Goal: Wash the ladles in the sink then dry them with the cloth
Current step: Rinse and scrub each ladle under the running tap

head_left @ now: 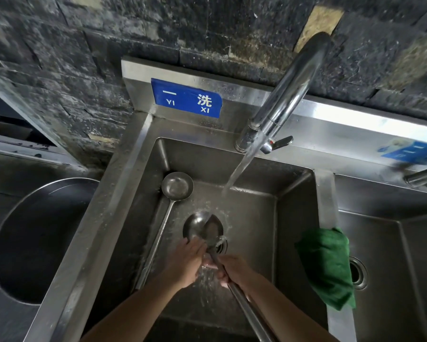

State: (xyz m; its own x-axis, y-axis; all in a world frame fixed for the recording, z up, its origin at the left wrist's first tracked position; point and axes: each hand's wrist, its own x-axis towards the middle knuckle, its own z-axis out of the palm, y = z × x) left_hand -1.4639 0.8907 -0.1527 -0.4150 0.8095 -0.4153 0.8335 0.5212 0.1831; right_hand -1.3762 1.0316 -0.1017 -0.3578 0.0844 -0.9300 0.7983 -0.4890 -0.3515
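right hand (234,269): fingers curled round the handle of the held ladle (203,227), just behind the bowl; rest of the handle runs back toward the bottom edge of the view.
left hand (189,261): just beside the right, fingers laid against the near edge of the ladle bowl; cannot tell whether they curl round it or only press (spray and blur there).
held ladle: low in the left basin, bowl facing up, sitting over the drain (222,245); water splashing around it.
cloth (327,265): green, draped over the divider between the two basins, right of the hands, touching neither hand.
second ladle (176,186): untouched, leaning along the left wall of the sink (143,154); bowl up at the far-left corner, handle running down toward the near edge.
right basin (385,243): own drain partly showing beside the cloth.
tap (285,95): mounted on the back ledge, spout arching toward the camera; water running (stream lands near the held ladle's bowl).
sign (186,98): blue, on the backsplash, reads "YI XI".
wok (34,240): dark, round, set in the counter left of the sink.
wall (133,25): dark stone blocks behind everything.
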